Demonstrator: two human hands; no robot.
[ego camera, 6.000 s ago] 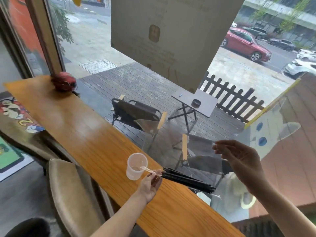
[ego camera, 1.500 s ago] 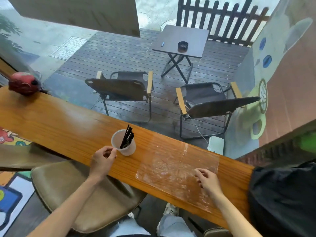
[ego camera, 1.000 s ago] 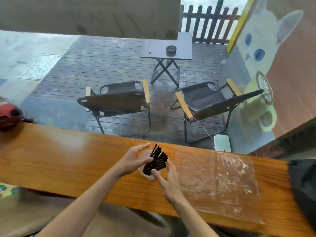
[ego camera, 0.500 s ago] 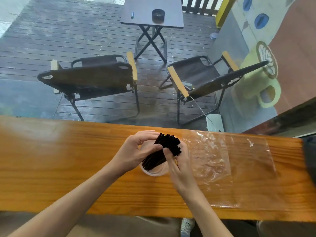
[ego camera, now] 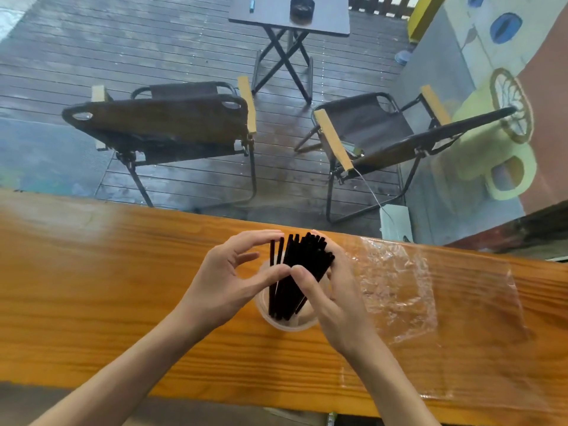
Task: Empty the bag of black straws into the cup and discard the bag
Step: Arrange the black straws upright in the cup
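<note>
Black straws (ego camera: 302,272) stand bunched in one clear plastic cup (ego camera: 287,321) on the wooden counter (ego camera: 107,287); I cannot count them exactly, as they overlap, but two stand a little apart on the left of the bunch. Their lower ends sit inside the cup and their tops fan out toward the far side.

I see my left hand (ego camera: 229,279) just left of the cup, fingers curved in a wide arc over the straw tops, thumb pressed near the middle of the bunch. My right hand (ego camera: 333,290) cups the bunch from the right, with the thumb against the front of the straws and the fingers wrapped behind them, so it holds the straws. The two thumbs nearly meet in front of the bunch.

One clear bag (ego camera: 430,290) lies flat and crinkled on the counter to the right of the cup, touching my right hand's edge as far as I can tell. It looks empty.

Beyond the counter, through glass, I count two folding chairs (ego camera: 172,124) on a dark wooden deck (ego camera: 92,56), and one small folding table (ego camera: 289,13) farther off carrying one dark round ashtray (ego camera: 302,5) and one small blue item (ego camera: 252,2) I cannot identify.
</note>
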